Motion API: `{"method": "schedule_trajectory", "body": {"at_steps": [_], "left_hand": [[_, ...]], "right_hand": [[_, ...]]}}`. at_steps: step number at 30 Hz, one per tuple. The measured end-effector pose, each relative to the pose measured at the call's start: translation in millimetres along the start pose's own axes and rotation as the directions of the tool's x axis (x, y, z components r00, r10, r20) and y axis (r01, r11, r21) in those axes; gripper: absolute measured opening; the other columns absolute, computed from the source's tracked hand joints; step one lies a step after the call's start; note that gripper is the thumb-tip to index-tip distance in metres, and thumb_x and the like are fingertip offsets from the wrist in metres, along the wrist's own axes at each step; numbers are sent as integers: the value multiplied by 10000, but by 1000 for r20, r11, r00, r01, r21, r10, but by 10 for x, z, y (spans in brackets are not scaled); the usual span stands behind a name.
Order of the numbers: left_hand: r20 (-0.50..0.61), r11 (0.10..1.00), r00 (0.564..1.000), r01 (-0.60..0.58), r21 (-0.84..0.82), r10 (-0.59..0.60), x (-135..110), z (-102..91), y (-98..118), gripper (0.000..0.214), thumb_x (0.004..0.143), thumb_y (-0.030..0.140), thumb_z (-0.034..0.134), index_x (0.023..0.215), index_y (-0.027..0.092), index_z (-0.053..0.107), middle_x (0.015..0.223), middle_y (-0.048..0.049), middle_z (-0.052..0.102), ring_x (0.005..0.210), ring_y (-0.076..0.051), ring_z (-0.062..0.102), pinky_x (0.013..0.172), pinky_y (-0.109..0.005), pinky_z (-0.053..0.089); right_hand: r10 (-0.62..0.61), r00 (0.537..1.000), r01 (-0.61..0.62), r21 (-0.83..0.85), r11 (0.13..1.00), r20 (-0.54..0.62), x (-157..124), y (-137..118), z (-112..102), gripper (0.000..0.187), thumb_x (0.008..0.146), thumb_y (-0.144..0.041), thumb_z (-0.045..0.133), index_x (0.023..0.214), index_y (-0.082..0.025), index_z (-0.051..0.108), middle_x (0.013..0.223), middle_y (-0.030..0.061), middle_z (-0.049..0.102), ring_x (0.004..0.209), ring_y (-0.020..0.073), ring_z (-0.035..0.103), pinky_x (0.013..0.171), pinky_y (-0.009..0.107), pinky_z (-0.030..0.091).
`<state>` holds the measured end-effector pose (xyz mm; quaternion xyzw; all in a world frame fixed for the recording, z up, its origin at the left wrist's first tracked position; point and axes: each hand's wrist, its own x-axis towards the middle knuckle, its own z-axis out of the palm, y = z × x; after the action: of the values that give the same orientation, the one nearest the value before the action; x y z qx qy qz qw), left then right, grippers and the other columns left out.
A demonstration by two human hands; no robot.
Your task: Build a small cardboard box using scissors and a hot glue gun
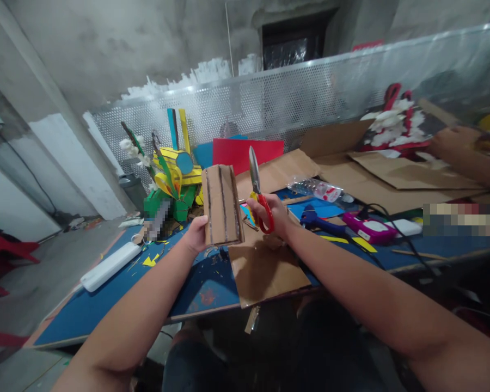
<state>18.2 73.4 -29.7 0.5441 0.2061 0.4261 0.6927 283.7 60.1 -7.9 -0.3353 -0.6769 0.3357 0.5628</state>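
Note:
My left hand [196,234] is closed on the lower left side of a folded cardboard piece [216,204], held upright with dark lines running down its face. In my right hand [273,212] is a pair of scissors [255,171] with red and yellow handles. Their blades point up and look closed, just right of the cardboard piece without clearly touching it. Below both hands, a flat cardboard sheet [265,277] lies on the blue table [200,294] and reaches over its front edge.
A white power strip [111,265] lies at the left. Behind stand a yellow and green paper model [175,163] and a red sheet [245,152]. To the right are a blue glue gun [322,220], a magenta device [369,227] and large cardboard sheets. Another person's hand [455,142] is at far right.

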Motion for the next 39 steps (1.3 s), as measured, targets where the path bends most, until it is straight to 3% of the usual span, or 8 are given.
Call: {"method": "schedule_trajectory", "body": {"at_steps": [5, 8, 11, 14, 18, 23, 29, 39], "left_hand": [[136, 986, 990, 64, -156, -42, 4, 70, 81, 872, 700, 737, 780, 1340, 146, 748, 1177, -171, 809, 1005, -329, 780, 904, -478, 638], [140, 974, 990, 64, -217, -33, 4, 154, 138, 888, 676, 748, 788, 1322, 142, 730, 1156, -169, 791, 965, -310, 769, 867, -457, 642], [62, 972, 998, 7, -235, 7, 3, 228, 167, 882, 694, 747, 785, 1330, 139, 726, 1124, -157, 801, 920, -294, 776, 807, -426, 650], [-76, 966, 995, -85, -244, 68, 19, 293, 166, 778, 800, 719, 734, 1324, 144, 745, 1135, -158, 837, 992, -313, 805, 859, -425, 653], [-182, 951, 980, -128, -282, 78, 70, 359, 165, 631, 917, 680, 665, 1229, 146, 789, 1094, -146, 868, 1008, -317, 829, 881, -411, 664], [-193, 949, 980, -9, -316, -55, 143, 329, 151, 622, 963, 697, 659, 1231, 153, 795, 1089, -132, 875, 865, -270, 820, 724, -355, 662], [-102, 905, 942, 272, -326, -320, 212, 168, 39, 662, 962, 769, 683, 1244, 183, 804, 999, -120, 869, 819, -242, 816, 679, -314, 655], [-67, 898, 938, 303, -320, -340, 228, 205, 35, 732, 991, 810, 585, 1269, 172, 810, 990, -114, 864, 761, -222, 777, 624, -299, 602]], "right_hand": [[-32, 996, 35, -34, 999, 85, 22, -27, 6, 725, 862, -902, 723, 650, -243, 507, 578, -32, 491, 554, 129, 445, 521, 277, 364], [-2, 994, 6, -35, 999, 112, 43, -1, 40, 701, 807, -875, 793, 674, -225, 567, 596, -45, 458, 571, 120, 403, 533, 277, 326], [64, 991, -61, -35, 998, 116, 56, 15, 68, 708, 732, -878, 844, 691, -211, 610, 598, -47, 457, 571, 120, 406, 526, 277, 303], [152, 980, -153, -5, 988, 132, 54, -9, 81, 726, 649, -872, 898, 682, -208, 608, 572, -52, 460, 541, 112, 410, 501, 272, 288], [245, 956, -264, 104, 959, 162, 37, -59, 90, 714, 600, -827, 960, 700, -210, 615, 548, -50, 513, 480, 107, 461, 463, 258, 355], [230, 955, -268, 205, 942, 188, 15, -48, 94, 664, 593, -731, 1024, 783, -205, 666, 596, -36, 606, 487, 124, 569, 470, 254, 490], [219, 952, -261, 192, 946, 215, 5, 23, 99, 626, 616, -676, 1043, 815, -213, 671, 657, -45, 630, 531, 121, 591, 498, 255, 544], [251, 934, -290, 132, 948, 253, -29, -29, 123, 636, 596, -658, 1060, 828, -202, 683, 697, -37, 628, 547, 127, 587, 523, 288, 546]]}}
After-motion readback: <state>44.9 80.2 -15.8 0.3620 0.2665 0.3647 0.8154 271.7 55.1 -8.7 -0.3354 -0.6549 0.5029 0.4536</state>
